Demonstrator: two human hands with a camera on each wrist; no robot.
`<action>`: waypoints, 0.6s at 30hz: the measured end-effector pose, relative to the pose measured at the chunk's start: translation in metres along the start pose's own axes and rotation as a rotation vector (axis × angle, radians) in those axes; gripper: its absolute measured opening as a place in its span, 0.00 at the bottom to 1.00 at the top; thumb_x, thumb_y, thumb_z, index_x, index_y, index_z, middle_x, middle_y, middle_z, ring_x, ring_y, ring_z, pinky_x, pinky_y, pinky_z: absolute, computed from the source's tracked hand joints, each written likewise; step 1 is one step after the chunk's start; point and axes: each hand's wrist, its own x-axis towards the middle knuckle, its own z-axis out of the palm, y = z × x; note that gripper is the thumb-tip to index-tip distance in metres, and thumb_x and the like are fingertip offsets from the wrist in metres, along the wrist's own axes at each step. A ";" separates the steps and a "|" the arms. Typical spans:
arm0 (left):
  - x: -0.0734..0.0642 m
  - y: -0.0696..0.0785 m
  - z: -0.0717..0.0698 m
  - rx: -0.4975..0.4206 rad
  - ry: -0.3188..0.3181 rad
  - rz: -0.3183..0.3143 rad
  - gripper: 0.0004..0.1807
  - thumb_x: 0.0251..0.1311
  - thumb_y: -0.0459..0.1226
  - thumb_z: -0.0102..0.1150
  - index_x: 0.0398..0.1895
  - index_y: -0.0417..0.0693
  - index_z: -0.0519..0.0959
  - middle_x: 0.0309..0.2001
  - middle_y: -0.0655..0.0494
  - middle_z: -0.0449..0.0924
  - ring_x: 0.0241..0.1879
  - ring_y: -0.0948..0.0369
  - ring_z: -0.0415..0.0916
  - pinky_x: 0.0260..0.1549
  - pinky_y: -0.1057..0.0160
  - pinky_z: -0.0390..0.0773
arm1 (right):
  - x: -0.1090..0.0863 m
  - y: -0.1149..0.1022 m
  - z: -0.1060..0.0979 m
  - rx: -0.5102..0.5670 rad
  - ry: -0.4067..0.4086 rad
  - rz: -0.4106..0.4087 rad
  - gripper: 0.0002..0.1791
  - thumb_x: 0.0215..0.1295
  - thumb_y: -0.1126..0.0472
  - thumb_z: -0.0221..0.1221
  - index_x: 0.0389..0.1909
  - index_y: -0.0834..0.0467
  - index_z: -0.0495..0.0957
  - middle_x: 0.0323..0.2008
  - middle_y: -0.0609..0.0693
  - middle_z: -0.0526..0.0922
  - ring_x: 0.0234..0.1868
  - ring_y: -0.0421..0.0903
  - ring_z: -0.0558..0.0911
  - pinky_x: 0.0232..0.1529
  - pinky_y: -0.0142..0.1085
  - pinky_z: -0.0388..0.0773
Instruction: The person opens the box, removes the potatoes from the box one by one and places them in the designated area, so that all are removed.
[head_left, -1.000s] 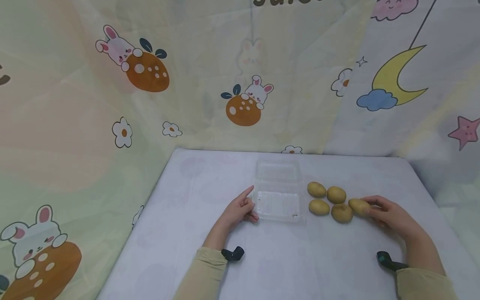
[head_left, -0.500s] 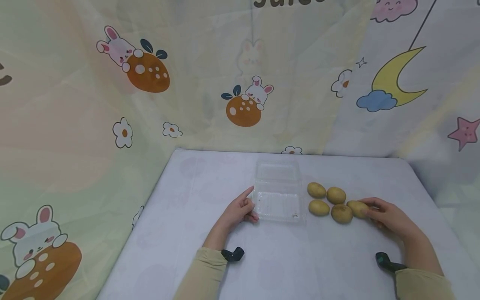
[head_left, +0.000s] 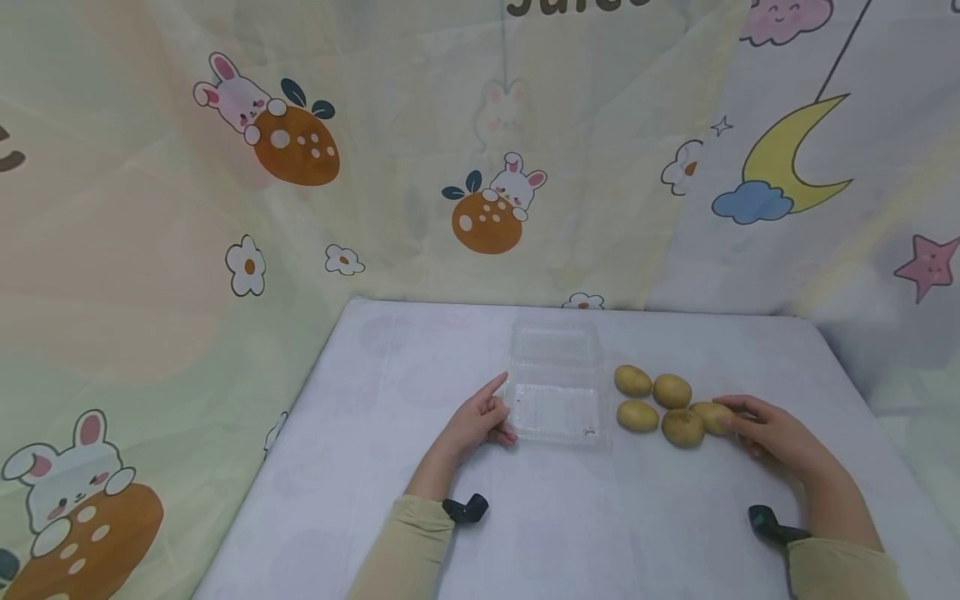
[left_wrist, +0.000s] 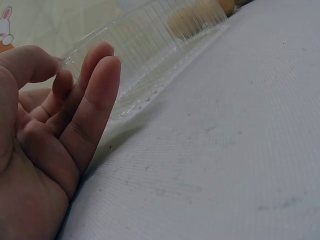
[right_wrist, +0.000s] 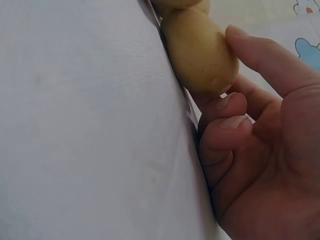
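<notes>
In the head view, my right hand (head_left: pixel 776 433) holds a potato (head_left: pixel 708 417) between thumb and fingers, at the right end of a group of several potatoes. Up close in the right wrist view, the thumb lies on the side of this potato (right_wrist: pixel 200 55), with curled fingers at its near end. A clear plastic clamshell container (head_left: pixel 557 414) lies opened out left of the potatoes, its lid (head_left: pixel 555 342) folded back. My left hand (head_left: pixel 474 421) is at its left side. In the left wrist view, thumb and a finger pinch the rim of the container (left_wrist: pixel 145 45); the other fingers stand loosely bent.
Two potatoes, the upper (head_left: pixel 633 381) and the lower (head_left: pixel 637 416), lie nearest the container. Another potato (head_left: pixel 672 391) and a browner one (head_left: pixel 682 427) lie beside the held one. The white-covered table (head_left: pixel 600 533) ends at a printed cloth backdrop (head_left: pixel 390 167).
My right hand has moved slightly left with its potato, which now sits against the browner potato. The left hand and the container have stayed in place.
</notes>
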 end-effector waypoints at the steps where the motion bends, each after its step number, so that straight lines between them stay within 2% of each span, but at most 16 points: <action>1: 0.000 0.000 0.000 -0.001 0.002 -0.001 0.37 0.70 0.35 0.52 0.78 0.67 0.53 0.30 0.53 0.75 0.30 0.55 0.86 0.36 0.52 0.89 | 0.000 0.000 0.000 0.005 0.008 0.002 0.36 0.69 0.38 0.54 0.69 0.57 0.65 0.27 0.49 0.72 0.23 0.45 0.72 0.26 0.34 0.69; 5: -0.001 0.001 -0.001 0.006 0.009 -0.001 0.37 0.70 0.36 0.53 0.78 0.67 0.53 0.30 0.53 0.75 0.30 0.55 0.86 0.36 0.52 0.89 | -0.002 0.000 0.001 0.008 0.036 0.004 0.35 0.73 0.38 0.48 0.70 0.58 0.64 0.29 0.51 0.73 0.25 0.45 0.73 0.26 0.34 0.72; 9: -0.002 0.001 -0.001 0.011 0.029 -0.016 0.36 0.70 0.37 0.52 0.77 0.71 0.54 0.30 0.52 0.75 0.30 0.54 0.86 0.36 0.52 0.89 | -0.004 -0.004 0.001 -0.031 0.056 0.016 0.36 0.73 0.36 0.44 0.71 0.57 0.64 0.31 0.53 0.75 0.27 0.44 0.74 0.28 0.33 0.71; 14: -0.003 0.001 -0.003 0.019 0.040 -0.037 0.36 0.70 0.39 0.50 0.76 0.74 0.53 0.28 0.52 0.73 0.31 0.51 0.86 0.36 0.51 0.88 | -0.007 -0.017 0.001 -0.114 0.087 0.001 0.36 0.73 0.35 0.45 0.70 0.56 0.65 0.43 0.58 0.77 0.32 0.42 0.74 0.30 0.33 0.71; 18: -0.004 0.005 -0.006 0.139 0.069 -0.059 0.34 0.72 0.43 0.48 0.77 0.75 0.51 0.29 0.50 0.75 0.29 0.50 0.86 0.31 0.52 0.88 | -0.011 -0.030 -0.001 -0.197 0.134 -0.083 0.33 0.73 0.38 0.48 0.69 0.56 0.66 0.53 0.61 0.76 0.35 0.43 0.76 0.29 0.33 0.72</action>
